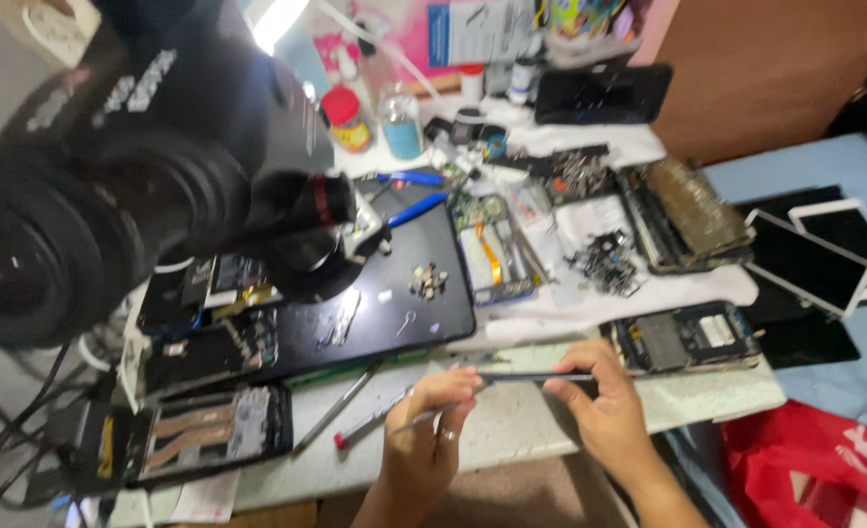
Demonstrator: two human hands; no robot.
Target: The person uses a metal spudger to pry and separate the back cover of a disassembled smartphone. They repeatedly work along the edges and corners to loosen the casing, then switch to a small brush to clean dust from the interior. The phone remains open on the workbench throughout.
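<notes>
Reaching up from the lower edge of the view, the left hand [432, 418] and the right hand [598, 396] pinch the two ends of a thin dark phone [529, 376] seen edge-on. It lies level, long axis left to right, just in front of the black mat [394, 293]. The left fingers also grasp a metal tool [380, 418] with a red tip.

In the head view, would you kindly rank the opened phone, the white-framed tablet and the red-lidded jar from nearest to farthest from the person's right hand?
From the right hand:
1. Opened phone, just up and right at the table edge.
2. White-framed tablet, farther right on the blue surface.
3. Red-lidded jar, far up-left at the table's back.
</notes>
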